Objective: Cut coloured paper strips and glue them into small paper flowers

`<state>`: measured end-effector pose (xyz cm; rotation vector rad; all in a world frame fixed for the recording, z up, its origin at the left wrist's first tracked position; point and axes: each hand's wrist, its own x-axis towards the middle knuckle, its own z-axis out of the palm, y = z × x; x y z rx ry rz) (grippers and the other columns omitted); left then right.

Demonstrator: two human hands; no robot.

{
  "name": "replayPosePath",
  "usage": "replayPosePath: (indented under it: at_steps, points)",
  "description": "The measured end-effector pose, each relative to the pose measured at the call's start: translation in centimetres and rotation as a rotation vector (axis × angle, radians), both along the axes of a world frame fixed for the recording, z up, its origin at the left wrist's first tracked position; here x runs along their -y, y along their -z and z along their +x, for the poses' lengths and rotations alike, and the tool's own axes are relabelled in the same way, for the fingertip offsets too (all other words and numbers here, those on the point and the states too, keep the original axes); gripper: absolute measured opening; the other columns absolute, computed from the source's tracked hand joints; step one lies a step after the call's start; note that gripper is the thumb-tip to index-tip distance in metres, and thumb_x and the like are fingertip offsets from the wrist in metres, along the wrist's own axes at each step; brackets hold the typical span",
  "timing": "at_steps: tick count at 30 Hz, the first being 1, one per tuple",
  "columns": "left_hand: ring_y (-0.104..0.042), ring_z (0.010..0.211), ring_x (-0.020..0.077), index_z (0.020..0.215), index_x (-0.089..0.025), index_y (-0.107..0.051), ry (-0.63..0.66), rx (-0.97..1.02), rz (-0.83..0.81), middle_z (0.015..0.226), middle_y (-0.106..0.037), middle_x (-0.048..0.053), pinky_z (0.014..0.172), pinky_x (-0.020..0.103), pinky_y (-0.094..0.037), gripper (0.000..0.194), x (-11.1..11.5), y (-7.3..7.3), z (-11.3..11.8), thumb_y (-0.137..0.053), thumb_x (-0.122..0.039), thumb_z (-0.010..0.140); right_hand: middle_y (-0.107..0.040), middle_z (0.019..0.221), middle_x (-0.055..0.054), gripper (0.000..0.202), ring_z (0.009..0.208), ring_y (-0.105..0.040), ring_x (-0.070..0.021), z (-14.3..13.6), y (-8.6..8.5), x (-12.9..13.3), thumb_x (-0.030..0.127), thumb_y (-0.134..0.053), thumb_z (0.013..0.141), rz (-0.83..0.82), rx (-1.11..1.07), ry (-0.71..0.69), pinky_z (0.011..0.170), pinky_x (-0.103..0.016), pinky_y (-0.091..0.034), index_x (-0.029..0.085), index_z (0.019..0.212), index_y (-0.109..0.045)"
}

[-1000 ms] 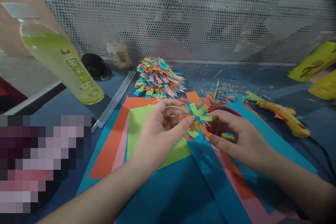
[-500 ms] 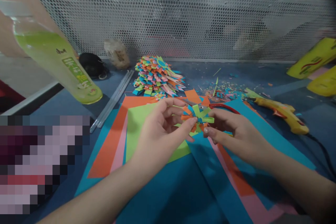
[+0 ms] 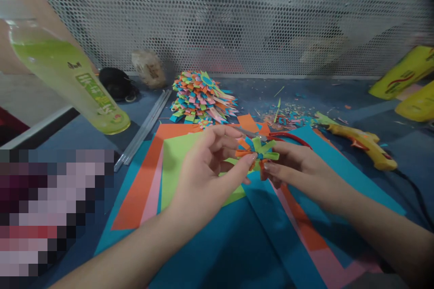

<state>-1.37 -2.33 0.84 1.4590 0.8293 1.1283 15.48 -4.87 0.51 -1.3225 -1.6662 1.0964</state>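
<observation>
Between my two hands is a small paper flower with looped green, orange and blue petals and a blue centre. My left hand pinches it from the left, thumb at its centre. From the right, the thumb and fingers of my right hand close on an orange petal at its lower edge. Just behind the flower lie scissors with red handles, partly hidden. Beneath my hands are spread foam-like or paper sheets: a green sheet, an orange sheet and a blue sheet.
A pile of fringed multicoloured pieces stands at the back. Right of it lie paper scraps and a yellow glue gun. Glue sticks and a drink bottle are left; yellow bottles stand right. Perforated metal closes the back.
The flower has turned slightly, and my right fingers have shifted a little along its lower orange petal. My left hand keeps its hold. The view has moved slightly.
</observation>
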Motion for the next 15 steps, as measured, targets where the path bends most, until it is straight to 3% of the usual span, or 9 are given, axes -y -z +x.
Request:
replayPosePath:
  at_steps: [10, 15]
  points:
    - [-0.061, 0.073, 0.0122, 0.09, -0.021, -0.05, 0.011, 0.001, 0.022, 0.083, -0.059, -0.001, 0.056, 0.02, -0.051, 0.025, -0.03, 0.1, 0.13, -0.066, -0.017, 0.071, -0.058, 0.066, 0.0, 0.016, 0.057, -0.055, -0.0104, 0.12, 0.22, 0.06, 0.033, -0.055, 0.079, -0.049, -0.048, -0.001, 0.049, -0.02, -0.043, 0.018, 0.075, -0.054]
    - [-0.062, 0.075, 0.0126, 0.089, -0.021, -0.05, 0.017, 0.0, 0.007, 0.086, -0.059, 0.0, 0.057, 0.02, -0.051, 0.024, 0.1, 0.06, 0.14, -0.066, -0.018, 0.071, -0.059, 0.066, 0.0, 0.014, 0.054, -0.053, -0.0085, 0.3, 0.29, -0.08, 0.031, -0.054, 0.08, -0.103, -0.125, -0.068, 0.049, -0.019, -0.043, 0.018, 0.08, -0.058]
